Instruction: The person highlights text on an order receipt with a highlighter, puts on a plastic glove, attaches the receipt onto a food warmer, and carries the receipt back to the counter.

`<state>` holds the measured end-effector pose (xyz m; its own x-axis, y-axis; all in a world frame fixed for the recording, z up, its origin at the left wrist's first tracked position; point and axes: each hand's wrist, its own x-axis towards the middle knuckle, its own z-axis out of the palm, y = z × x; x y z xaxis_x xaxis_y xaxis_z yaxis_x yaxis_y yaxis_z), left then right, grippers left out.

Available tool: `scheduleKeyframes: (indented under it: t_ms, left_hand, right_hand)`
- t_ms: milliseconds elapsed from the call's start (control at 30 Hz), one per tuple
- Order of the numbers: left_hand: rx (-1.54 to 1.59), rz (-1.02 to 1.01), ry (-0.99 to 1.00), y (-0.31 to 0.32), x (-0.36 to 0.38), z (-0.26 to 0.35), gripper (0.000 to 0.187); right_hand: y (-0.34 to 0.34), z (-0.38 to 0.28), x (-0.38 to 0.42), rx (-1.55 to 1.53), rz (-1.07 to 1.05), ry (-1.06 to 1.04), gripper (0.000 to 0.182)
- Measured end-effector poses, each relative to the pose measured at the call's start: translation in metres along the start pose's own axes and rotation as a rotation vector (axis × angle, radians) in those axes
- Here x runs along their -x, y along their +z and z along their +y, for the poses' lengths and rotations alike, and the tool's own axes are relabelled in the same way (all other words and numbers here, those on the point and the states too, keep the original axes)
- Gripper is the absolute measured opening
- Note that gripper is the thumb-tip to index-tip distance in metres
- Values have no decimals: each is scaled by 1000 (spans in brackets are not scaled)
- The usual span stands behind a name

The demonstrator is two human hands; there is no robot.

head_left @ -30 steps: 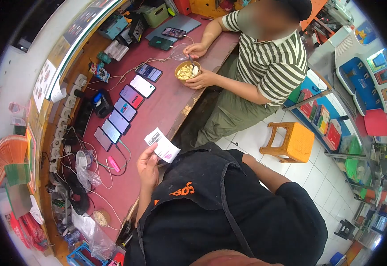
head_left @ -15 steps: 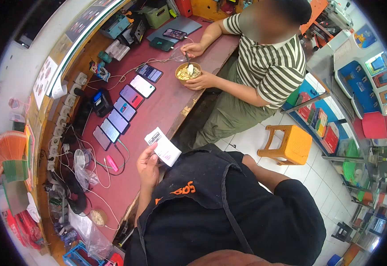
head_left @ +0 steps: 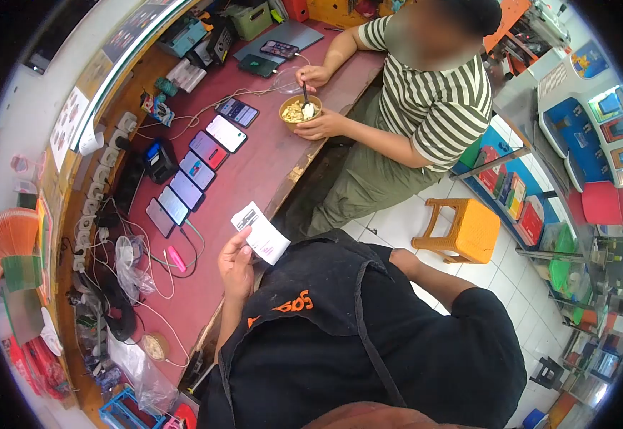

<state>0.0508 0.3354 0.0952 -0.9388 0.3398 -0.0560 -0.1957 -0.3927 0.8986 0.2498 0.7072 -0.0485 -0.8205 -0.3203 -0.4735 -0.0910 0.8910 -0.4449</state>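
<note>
My left hand (head_left: 236, 266) pinches a small white printed paper slip (head_left: 260, 233) between thumb and fingers, near the front edge of the red table. Dark print and a pinkish-purple patch show on the slip; its text is too small to read. Several phones (head_left: 200, 171) lie in a slanted row on the table beyond the slip, some with lit screens. Of my right arm (head_left: 436, 279), part of the forearm shows beside my black apron (head_left: 311, 286); the hand itself is hidden.
Across the table corner, a person in a striped shirt (head_left: 433, 107) holds a bowl of food (head_left: 299, 111) and a utensil. Cables, a pink device (head_left: 176, 259) and a black card terminal (head_left: 160, 163) lie on the table (head_left: 243, 175). A yellow stool (head_left: 465, 232) stands on the tiled floor.
The view has shifted slightly. My left hand keeps its hold on the paper slip. The other person's bowl and utensil have moved a little.
</note>
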Motion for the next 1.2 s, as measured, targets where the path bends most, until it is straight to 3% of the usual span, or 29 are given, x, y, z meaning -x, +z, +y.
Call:
scheduleKeyframes:
  t_ms: [67, 300, 400, 567, 767, 867, 967, 1067, 1200]
  left_hand:
    - [-15, 1, 20, 0, 0, -1, 39]
    - [-32, 7, 19, 9, 2, 5, 39]
    - [-40, 4, 22, 9, 4, 4, 39]
    - [-52, 6, 40, 11, 4, 1, 39]
    - [-30, -16, 42, 20, 4, 3, 39]
    - [-3, -20, 26, 22, 5, 3, 39]
    - [-2, -43, 32, 20, 4, 1, 39]
    - [-7, -55, 23, 22, 4, 0, 39]
    - [8, -55, 19, 22, 5, -3, 38]
  right_hand:
    - [24, 14, -8, 66, 154, -88, 20]
    - [31, 13, -14, 215, 117, 8, 17]
    - [49, 23, -18, 177, 196, -12, 17]
    - [99, 52, -34, -35, 189, 274, 20]
    - [70, 28, -31, -145, 193, 424, 22]
    - [80, 40, -32, -26, 126, 378, 24]
    - [83, 49, -37, -94, 68, 423, 25]
    - [30, 8, -22, -245, 89, 505, 25]
    - [66, 32, -23, -212, 108, 544, 24]
